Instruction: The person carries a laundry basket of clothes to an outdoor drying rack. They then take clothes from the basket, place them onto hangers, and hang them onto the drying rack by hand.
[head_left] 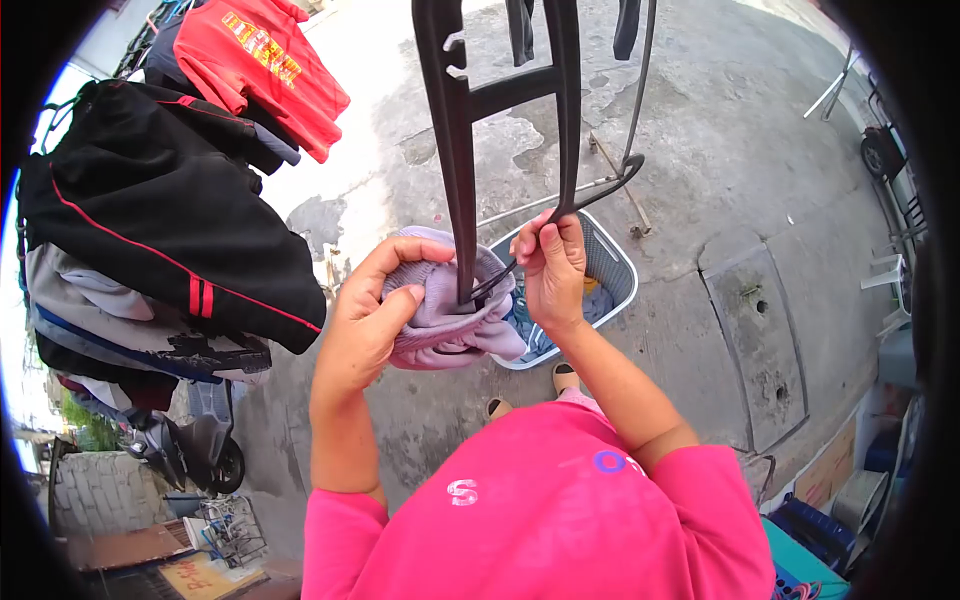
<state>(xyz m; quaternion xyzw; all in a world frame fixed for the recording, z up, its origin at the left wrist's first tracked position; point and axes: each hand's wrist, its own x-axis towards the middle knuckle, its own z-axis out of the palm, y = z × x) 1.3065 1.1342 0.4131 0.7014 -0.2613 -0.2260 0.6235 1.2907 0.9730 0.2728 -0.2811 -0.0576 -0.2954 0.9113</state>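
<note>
A light purple garment [440,335] with a ribbed, gathered waistband hangs bunched around the lower end of a black hanger [458,180]. My left hand [375,310] pinches the garment's band from the left side. With closed fingers, my right hand [552,262] grips the hanger's lower right corner, beside the garment. One end of the hanger reaches into the garment's opening. Beneath both hands, a grey and white laundry basket [622,262] holds blue and yellowish cloth; the garment and my right hand hide part of it.
Black clothing with red stripes [150,210] and a red shirt [265,60] hang at the left. A scooter [200,450] stands at the lower left. The concrete floor has a cover plate [755,345] at the right, near a white chair [888,280].
</note>
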